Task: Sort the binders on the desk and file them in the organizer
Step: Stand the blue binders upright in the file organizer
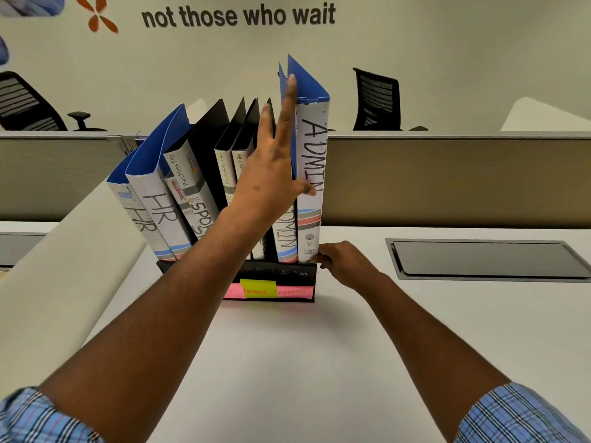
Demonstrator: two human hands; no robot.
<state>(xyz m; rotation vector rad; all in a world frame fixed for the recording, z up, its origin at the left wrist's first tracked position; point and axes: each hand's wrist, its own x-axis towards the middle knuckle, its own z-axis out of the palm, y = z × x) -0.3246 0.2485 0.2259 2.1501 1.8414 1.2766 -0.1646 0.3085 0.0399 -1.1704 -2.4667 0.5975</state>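
Left hand (271, 174) is spread flat, fingers slipped between the two ADMIN binders, thumb on the outer ADMIN binder (311, 174). Right hand (343, 262) pinches that binder's bottom corner at the organizer (278, 273) edge. Best move, I'd say: keep the spine upright and seat it fully into the end slot above the ADMIN sticky label (292, 291). HR binders (160, 215) lean away, left of the left hand; tabletop (319, 362) near the arms is bare.
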